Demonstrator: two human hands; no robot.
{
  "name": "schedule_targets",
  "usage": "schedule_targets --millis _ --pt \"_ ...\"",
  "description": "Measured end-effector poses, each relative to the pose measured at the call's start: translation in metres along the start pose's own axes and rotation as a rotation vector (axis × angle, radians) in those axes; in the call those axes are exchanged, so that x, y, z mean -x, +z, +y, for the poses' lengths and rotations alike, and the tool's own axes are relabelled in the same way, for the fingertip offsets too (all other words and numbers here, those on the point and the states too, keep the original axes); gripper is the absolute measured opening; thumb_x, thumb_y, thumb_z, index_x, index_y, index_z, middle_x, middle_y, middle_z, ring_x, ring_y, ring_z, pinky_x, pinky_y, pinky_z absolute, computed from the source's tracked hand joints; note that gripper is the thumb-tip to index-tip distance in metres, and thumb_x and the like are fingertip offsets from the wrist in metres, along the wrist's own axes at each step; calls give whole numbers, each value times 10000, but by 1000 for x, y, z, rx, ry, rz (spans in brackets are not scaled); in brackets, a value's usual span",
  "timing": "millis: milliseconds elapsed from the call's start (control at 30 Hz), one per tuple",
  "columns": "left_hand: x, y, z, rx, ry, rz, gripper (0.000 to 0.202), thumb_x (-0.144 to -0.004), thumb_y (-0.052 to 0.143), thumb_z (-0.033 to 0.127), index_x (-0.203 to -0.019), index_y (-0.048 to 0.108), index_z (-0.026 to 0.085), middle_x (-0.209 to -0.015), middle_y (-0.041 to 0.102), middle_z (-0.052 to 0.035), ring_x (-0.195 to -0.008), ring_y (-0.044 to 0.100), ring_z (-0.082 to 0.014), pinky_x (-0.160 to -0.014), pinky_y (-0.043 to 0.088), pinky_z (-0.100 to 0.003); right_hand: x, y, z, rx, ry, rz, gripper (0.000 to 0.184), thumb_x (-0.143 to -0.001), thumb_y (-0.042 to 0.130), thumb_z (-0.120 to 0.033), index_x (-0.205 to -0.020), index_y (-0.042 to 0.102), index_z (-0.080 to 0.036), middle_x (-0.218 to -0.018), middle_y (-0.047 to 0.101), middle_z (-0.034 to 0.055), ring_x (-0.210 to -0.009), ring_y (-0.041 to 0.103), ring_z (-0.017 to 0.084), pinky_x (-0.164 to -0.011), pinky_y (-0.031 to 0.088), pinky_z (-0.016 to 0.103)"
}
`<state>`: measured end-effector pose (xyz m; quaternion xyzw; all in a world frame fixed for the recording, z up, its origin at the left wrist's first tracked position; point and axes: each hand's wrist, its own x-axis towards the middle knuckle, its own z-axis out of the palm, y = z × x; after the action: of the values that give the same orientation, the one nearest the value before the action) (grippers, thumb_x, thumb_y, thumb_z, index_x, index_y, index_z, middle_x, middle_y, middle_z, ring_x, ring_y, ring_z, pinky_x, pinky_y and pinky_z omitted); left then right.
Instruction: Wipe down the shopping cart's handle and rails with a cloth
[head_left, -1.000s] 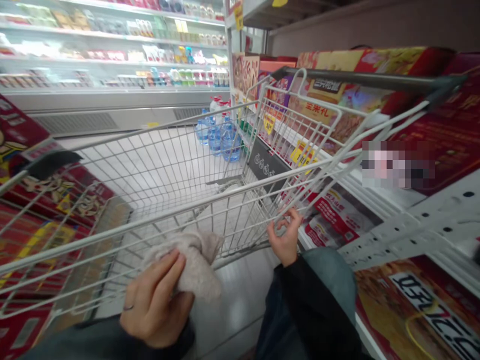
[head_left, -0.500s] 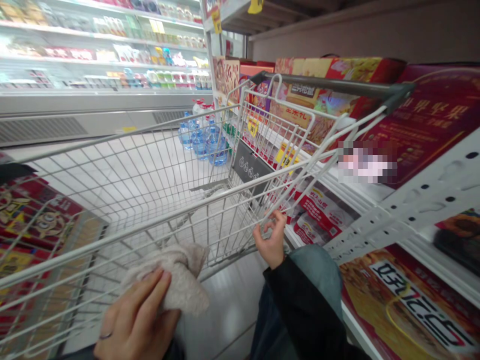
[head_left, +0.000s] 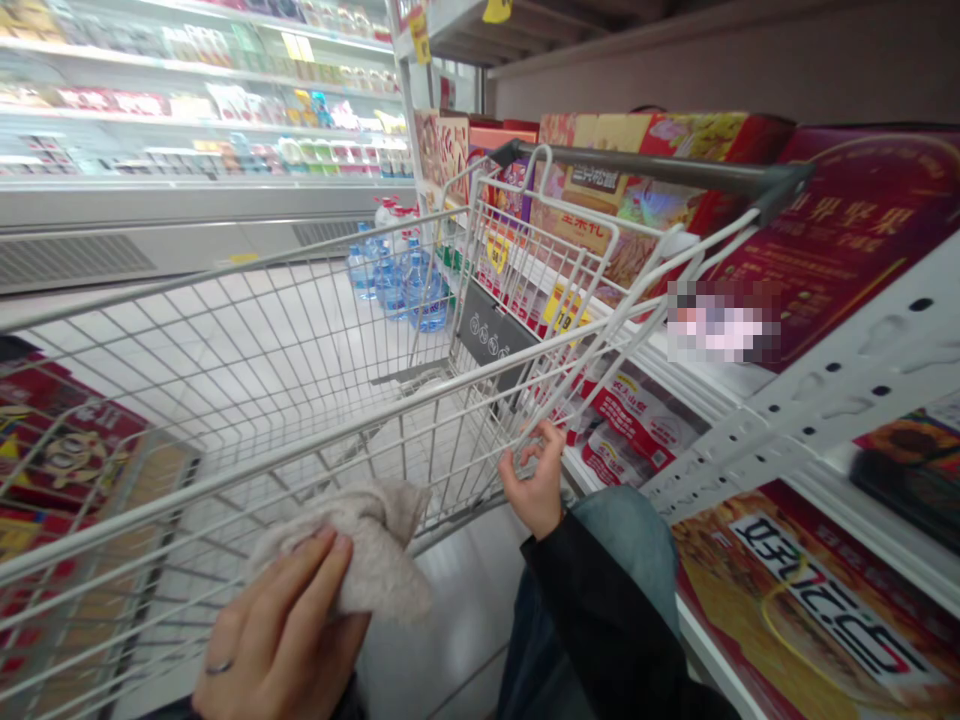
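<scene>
The wire side of a shopping cart (head_left: 322, 435) crosses in front of me, its dark handle (head_left: 660, 168) at the upper right. A light grey-beige cloth (head_left: 382, 560) is bunched under the fingers of my left hand (head_left: 281, 630), which presses it against the side wires. On that hand a dark ring shows. My right hand (head_left: 536, 480) has its fingers curled at the wires near the cart's rear lower corner; its fingertips appear hooked on them. The cloth's far side is hidden behind my left hand.
Shelves with red gift boxes (head_left: 690, 200) and wrapped bottle packs (head_left: 630, 420) run close along the right. Blue water jugs (head_left: 424, 290) stand on the floor beyond the cart. A refrigerated display (head_left: 210, 220) lines the back, and red boxes (head_left: 67, 430) are at the left.
The view has shifted slightly, so the cart and shelves sit a little further left. My left hand and the cloth have moved slightly right along the wires. My right hand keeps its place on the cart.
</scene>
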<state>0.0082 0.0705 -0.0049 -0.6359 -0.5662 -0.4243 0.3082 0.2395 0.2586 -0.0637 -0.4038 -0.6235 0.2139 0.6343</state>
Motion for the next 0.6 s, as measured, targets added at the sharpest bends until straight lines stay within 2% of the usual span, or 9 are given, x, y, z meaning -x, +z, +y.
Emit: schedule_targets --millis 67,133,200,300,367,467,533,600 --pt "5 1 0 -124 176 -56 667 -768 834 164 -1412 668 203 -1204 795 -106 -1009 762 -263 -969 566 -373 0 0 0 -2 0 -5 560 -826 663 -143 -1336 467 -270 -1188 485 40 -719 492 90 -690 517 297" --pt "3 0 1 -168 255 -78 683 -803 798 183 -1462 622 162 -1170 795 -148 -955 765 -275 -882 583 -384 0 1 0 -2 -1 -8 552 -830 662 -148 -1332 466 -267 -1184 488 43 -735 496 98 -686 515 293" --pt "-8 -1 4 -147 246 -5 641 -840 737 210 -1468 622 163 -1149 794 -162 -926 764 -290 -843 592 -410 0 0 0 0 -4 -6 547 -829 663 -150 -1325 465 -268 -1183 489 46 -752 502 105 -682 515 289" --pt "-29 -2 9 -117 219 115 577 -852 694 226 -1426 667 171 -1148 793 -161 -939 763 -302 -878 601 -437 0 0 0 -2 -7 -9 550 -823 660 -144 -1322 464 -271 -1192 488 49 -743 502 104 -682 520 295" --pt "-36 -1 10 -130 235 137 559 -848 706 236 -1400 685 147 -1146 794 -168 -934 763 -301 -900 604 -437 0 -1 -1 -6 -4 -12 549 -824 658 -147 -1325 468 -269 -1198 488 53 -738 507 104 -686 524 303" --pt "-27 2 7 -149 259 104 579 -845 745 247 -1413 673 160 -1154 798 -145 -954 762 -278 -951 602 -415 0 -1 -1 -1 0 -8 535 -828 662 -155 -1317 475 -267 -1196 489 51 -724 501 100 -691 530 304" --pt "-16 4 5 -159 286 16 621 -831 785 244 -1435 652 190 -1163 801 -117 -972 762 -253 -966 596 -377 0 0 -2 5 -3 -5 521 -830 665 -158 -1303 477 -269 -1195 490 45 -717 492 95 -692 530 298" --pt "-8 5 5 -171 263 -22 638 -809 812 216 -1427 654 193 -1157 803 -115 -973 763 -249 -964 589 -365 0 0 -2 7 -4 -1 519 -827 666 -158 -1297 478 -273 -1200 489 43 -725 495 95 -692 528 295"
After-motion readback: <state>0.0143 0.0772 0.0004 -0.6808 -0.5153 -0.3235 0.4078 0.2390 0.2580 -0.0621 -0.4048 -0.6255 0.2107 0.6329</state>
